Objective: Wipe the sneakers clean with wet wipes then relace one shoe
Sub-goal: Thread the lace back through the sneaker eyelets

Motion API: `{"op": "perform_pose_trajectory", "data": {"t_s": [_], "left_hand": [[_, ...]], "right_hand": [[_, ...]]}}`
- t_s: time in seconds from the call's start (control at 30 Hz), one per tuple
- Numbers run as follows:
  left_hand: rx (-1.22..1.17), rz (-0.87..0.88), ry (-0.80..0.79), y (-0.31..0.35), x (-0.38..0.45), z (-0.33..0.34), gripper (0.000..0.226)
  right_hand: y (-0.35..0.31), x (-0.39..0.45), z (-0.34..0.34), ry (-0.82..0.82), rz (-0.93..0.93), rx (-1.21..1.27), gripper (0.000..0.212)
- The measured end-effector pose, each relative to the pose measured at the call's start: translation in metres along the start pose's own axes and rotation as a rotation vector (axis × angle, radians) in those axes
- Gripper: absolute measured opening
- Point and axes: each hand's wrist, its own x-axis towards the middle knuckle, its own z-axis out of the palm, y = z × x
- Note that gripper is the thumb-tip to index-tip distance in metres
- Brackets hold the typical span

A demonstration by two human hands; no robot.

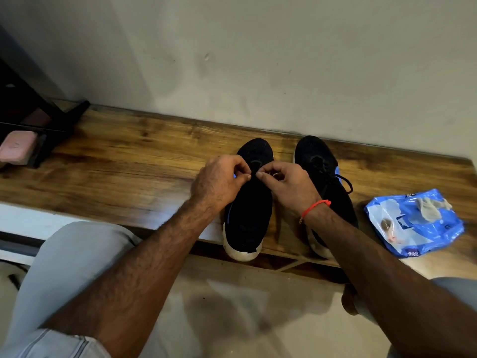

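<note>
- Your left hand [219, 180] has its fingers curled, thumb and forefinger pinched together over the throat of the left sneaker [247, 202]; the lace itself is too dark to make out in that pinch.
- Your right hand [286, 183] mirrors it, fingertips pinched just beside the left hand's, at 3 o'clock from it; a red thread band [315, 206] circles that wrist.
- The left sneaker, black with a white sole, stands on the wooden bench [129, 161], toe pointing to 12 o'clock, heel overhanging the near edge.
- The right sneaker [320, 171] stands just beside it at 3 o'clock, its black lace [346, 183] trailing loose off the side.
- The blue wet wipes pack [418, 226] lies at 4 o'clock from the shoes, a crumpled used wipe [429, 208] resting on top.
- A pink box [18, 147] sits at 9 o'clock, well apart, at the far end.
</note>
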Motion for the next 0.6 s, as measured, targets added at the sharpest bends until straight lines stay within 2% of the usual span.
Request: {"op": "perform_pose_trajectory", "data": {"t_s": [0.13,0.27,0.37,0.53,0.6], "left_hand": [[-0.05,-0.038,0.015,0.0,-0.001,0.0,0.017],[-0.062,-0.045,0.02,-0.001,-0.002,0.001,0.011],[-0.057,-0.03,0.02,0.0,-0.003,0.002,0.012],[-0.076,-0.054,-0.014,-0.002,0.001,0.002,0.012],[-0.155,-0.109,-0.059,-0.004,0.005,0.001,0.007]], "right_hand": [[0.004,0.006,0.0,0.052,0.031,0.022,0.006],[0.006,0.009,0.0,-0.089,0.075,0.002,0.012],[0.005,0.011,-0.005,-0.125,0.039,-0.017,0.012],[0.005,0.015,-0.004,-0.077,0.081,-0.042,0.007],[0.006,0.016,-0.003,-0.05,0.105,-0.033,0.007]]}}
